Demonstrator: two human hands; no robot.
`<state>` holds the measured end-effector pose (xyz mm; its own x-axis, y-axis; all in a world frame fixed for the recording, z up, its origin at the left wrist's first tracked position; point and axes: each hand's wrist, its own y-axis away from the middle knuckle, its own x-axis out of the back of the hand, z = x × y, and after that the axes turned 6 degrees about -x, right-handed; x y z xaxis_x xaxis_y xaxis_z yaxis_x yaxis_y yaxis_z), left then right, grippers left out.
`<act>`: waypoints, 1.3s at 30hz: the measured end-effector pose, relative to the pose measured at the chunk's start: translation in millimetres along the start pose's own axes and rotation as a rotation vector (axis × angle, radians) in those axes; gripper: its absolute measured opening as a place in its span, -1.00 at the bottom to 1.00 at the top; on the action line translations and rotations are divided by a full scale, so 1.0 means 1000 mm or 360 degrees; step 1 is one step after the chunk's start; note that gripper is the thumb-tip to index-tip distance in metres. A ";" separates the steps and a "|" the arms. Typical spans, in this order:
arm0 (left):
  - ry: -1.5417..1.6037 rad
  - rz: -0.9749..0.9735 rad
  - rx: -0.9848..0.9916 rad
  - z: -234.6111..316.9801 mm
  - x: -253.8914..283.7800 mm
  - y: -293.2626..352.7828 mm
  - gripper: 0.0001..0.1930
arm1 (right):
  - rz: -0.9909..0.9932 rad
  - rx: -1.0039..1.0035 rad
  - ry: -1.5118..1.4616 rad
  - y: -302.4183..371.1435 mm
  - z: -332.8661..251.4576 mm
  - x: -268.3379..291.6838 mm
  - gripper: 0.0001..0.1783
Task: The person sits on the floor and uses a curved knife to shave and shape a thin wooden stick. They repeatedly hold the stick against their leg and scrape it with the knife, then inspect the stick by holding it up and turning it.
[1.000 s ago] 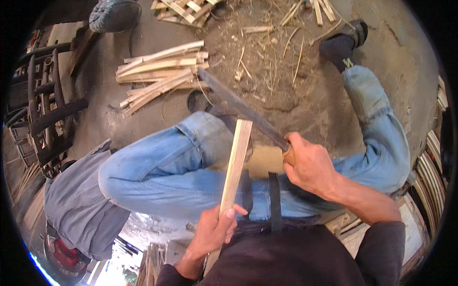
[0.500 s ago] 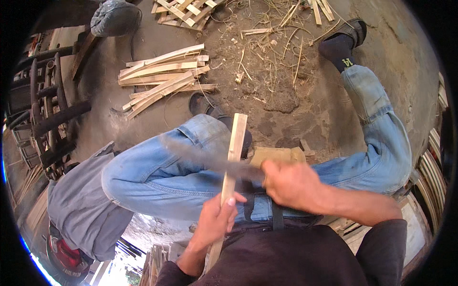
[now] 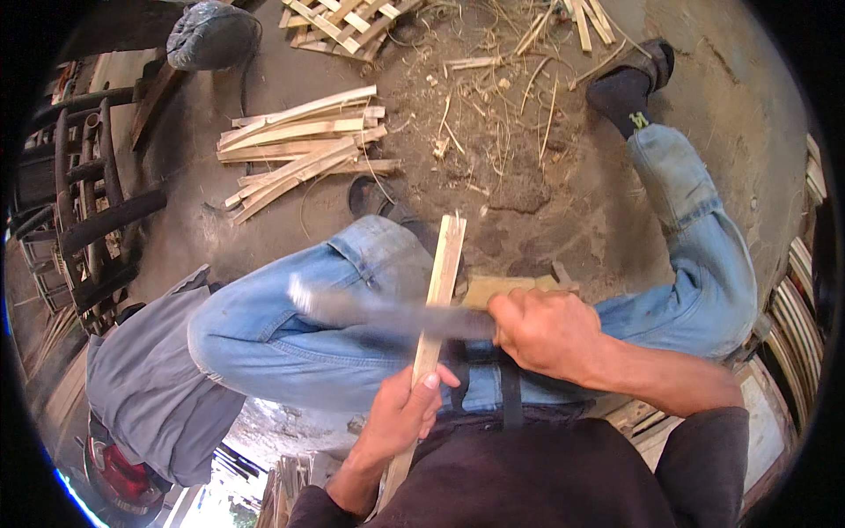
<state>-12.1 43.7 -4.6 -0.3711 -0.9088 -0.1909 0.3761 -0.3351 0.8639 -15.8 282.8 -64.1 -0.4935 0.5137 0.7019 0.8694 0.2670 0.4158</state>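
My left hand (image 3: 404, 412) is closed around the lower part of a pale bamboo strip (image 3: 445, 255), its thumb along the face. The strip slants upward in front of my body, its top end past my thigh. A large knife (image 3: 396, 319), smeared by motion, lies crosswise over the middle of the strip, its tip pointing left. My right hand (image 3: 550, 330) grips the knife's handle end in a fist, just right of the strip. Whether the edge touches the strip cannot be made out.
A pile of split strips (image 3: 299, 145) lies on the ground ahead left, near a woven lattice (image 3: 348, 26). Shavings (image 3: 493, 114) litter the dirt. Dark chairs (image 3: 88, 194) are stacked at the left, and a grey cloth (image 3: 163, 387) hangs beside my bent leg. Bundled strips (image 3: 797, 334) curve along the right.
The bamboo strip's top has shifted slightly right and down. The knife still crosses it, a little lower and at a flatter angle. My right hand has moved slightly right; my left keeps its grip.
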 end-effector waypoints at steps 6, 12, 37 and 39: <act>0.0000 0.0025 0.0056 0.001 0.002 0.009 -0.68 | 0.0211 -0.0099 -0.0099 -0.018 0.019 0.000 -0.78; 0.0105 0.0126 -0.0144 0.001 0.003 -0.008 -0.63 | 0.0200 0.0077 0.0143 -0.029 0.018 -0.007 -0.80; 0.0276 -0.0320 0.0035 -0.021 0.039 0.029 -0.51 | 0.0611 -0.0778 -0.2076 -0.108 0.012 -0.005 -0.69; 0.0126 -0.0230 0.0060 -0.024 0.045 0.038 -0.60 | 0.0537 -0.0824 -0.1715 -0.109 0.018 -0.001 -0.58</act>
<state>5.9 -16.3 8.0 -0.3505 -0.8690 -0.3492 0.2910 -0.4554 0.8414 -109.3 268.4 -120.3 0.2386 0.9672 0.0875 0.7153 -0.2359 0.6578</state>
